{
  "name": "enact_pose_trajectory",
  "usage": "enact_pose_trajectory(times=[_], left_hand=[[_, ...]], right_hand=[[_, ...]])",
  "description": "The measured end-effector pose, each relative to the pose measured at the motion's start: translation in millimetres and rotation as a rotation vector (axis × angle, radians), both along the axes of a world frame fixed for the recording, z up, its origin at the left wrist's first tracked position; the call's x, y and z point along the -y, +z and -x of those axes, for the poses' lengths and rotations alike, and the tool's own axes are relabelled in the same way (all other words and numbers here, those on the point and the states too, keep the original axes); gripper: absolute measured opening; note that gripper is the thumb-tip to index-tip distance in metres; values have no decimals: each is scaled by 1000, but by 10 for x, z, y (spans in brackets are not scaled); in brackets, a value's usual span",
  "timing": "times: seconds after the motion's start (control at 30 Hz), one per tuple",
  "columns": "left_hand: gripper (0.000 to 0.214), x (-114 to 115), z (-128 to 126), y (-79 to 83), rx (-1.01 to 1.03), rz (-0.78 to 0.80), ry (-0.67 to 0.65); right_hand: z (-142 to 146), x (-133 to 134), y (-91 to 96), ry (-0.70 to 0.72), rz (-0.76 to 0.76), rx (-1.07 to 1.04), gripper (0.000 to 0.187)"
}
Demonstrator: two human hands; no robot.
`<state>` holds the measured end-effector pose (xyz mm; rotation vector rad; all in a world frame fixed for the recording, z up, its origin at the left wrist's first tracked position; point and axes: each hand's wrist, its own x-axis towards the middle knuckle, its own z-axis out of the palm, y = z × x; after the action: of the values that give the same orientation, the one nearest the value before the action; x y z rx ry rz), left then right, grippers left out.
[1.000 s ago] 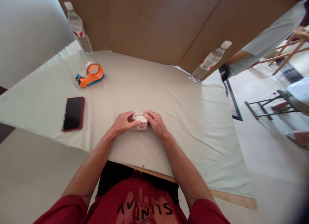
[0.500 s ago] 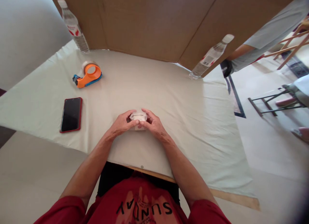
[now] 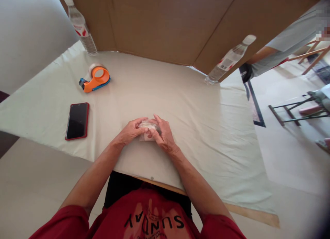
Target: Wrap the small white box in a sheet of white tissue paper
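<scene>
Both hands meet near the front of the cloth-covered table (image 3: 196, 118). My left hand (image 3: 130, 132) and my right hand (image 3: 163, 136) are closed around a small white box (image 3: 145, 129), which rests on the cloth. Fingers cover most of the box; only its top and a pale side show. Something dark sits at its right end under my right fingers, too hidden to name.
A red-cased phone (image 3: 77, 121) lies at the left. An orange tape dispenser (image 3: 96, 79) sits behind it. Two plastic water bottles (image 3: 80, 25) (image 3: 228, 60) stand against a folded cardboard screen (image 3: 167, 22). Another person's arm (image 3: 260, 55) and chairs show at the right.
The box has been turned and lowered between my fingers, and my right hand has closed further over its right end. The camera shifted slightly.
</scene>
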<state>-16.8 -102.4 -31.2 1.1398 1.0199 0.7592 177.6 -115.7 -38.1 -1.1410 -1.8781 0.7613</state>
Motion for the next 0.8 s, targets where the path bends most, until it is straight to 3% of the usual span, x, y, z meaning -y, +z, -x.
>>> enact_pose_trajectory(times=[0.2,0.37,0.8], left_hand=[[86,10,-22,16,19,54,-19],[86,20,-41,51,-66,20,-32],[76,33,-62,124,-56,-6,-62]], right_hand=[[-17,-108,-40,-63,294,-385,47],[41,-215,34,-62,437,-340,31],[118,-244,92,-103,478,-443,20]])
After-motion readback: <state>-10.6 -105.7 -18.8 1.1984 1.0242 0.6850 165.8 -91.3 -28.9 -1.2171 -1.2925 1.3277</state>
